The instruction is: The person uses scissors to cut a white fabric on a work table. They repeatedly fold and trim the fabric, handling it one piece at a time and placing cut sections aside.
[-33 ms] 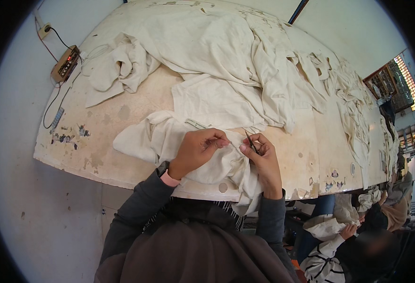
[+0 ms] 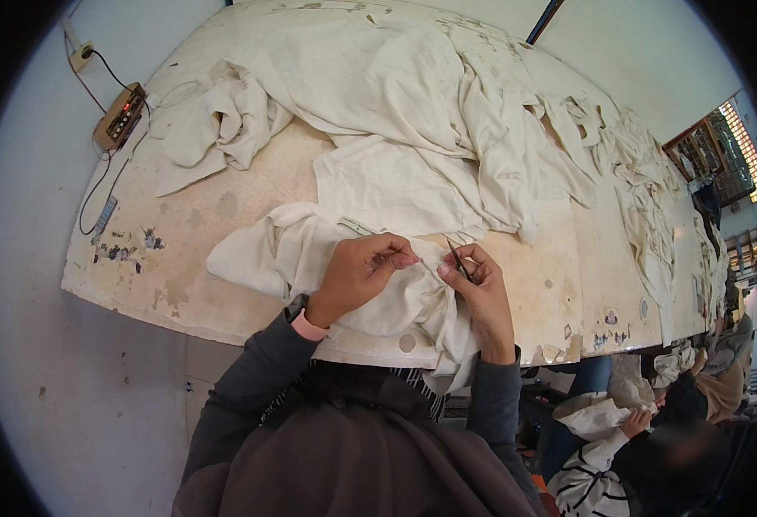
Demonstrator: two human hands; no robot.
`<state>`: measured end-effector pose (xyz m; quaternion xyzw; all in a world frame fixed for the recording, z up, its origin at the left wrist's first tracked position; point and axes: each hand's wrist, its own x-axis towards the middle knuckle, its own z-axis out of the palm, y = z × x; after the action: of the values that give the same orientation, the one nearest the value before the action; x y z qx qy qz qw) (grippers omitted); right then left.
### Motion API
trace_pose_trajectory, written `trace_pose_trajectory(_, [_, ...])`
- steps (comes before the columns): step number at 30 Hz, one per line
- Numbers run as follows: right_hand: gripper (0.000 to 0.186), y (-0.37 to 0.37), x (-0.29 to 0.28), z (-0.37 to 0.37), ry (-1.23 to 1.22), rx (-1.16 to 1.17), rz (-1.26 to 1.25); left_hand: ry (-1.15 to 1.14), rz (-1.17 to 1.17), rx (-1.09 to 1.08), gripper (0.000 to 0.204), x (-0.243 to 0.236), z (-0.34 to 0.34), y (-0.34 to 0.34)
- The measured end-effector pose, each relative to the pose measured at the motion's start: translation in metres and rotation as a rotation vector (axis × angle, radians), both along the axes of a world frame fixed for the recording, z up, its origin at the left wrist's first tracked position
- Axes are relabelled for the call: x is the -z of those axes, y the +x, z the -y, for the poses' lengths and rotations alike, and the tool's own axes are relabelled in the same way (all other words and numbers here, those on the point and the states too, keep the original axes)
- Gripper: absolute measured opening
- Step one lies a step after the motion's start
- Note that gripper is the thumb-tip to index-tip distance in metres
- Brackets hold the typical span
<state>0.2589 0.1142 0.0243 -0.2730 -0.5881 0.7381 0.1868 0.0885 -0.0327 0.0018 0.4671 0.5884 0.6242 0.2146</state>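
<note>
A cream cloth piece [image 2: 396, 302] lies bunched at the table's near edge, one end hanging over it. My left hand [image 2: 366, 271] is closed in a pinch above this cloth; what its fingertips hold is too fine to make out. Close by on the right, my right hand [image 2: 482, 289] holds dark thread snips [image 2: 459, 260], their pointed tip facing away from me. Its thumb and finger also press on a gathered edge of the cloth. A pale tape measure [image 2: 354, 226] shows partly just beyond my left hand.
Large cream cloth pieces [image 2: 378, 77] spread over the far side of the worn table [image 2: 215, 207]. A brown box with red lights [image 2: 120, 116] and cables sits at the left edge. At the lower right a person [image 2: 602, 474] handles pale cloth.
</note>
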Motion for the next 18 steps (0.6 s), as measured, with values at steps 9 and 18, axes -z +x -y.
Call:
trace_pose_trajectory(9, [0.018,-0.0067,-0.0004,-0.002,0.052,0.005,-0.001,0.142,-0.463,-0.093,0.009,-0.0083,-0.004,-0.0027])
trace_pose_trajectory(18, [0.023,-0.0082,0.001,0.0022,0.152,0.002,0.082,0.07,-0.573,-0.1,0.01,-0.0013,-0.0079,-0.001])
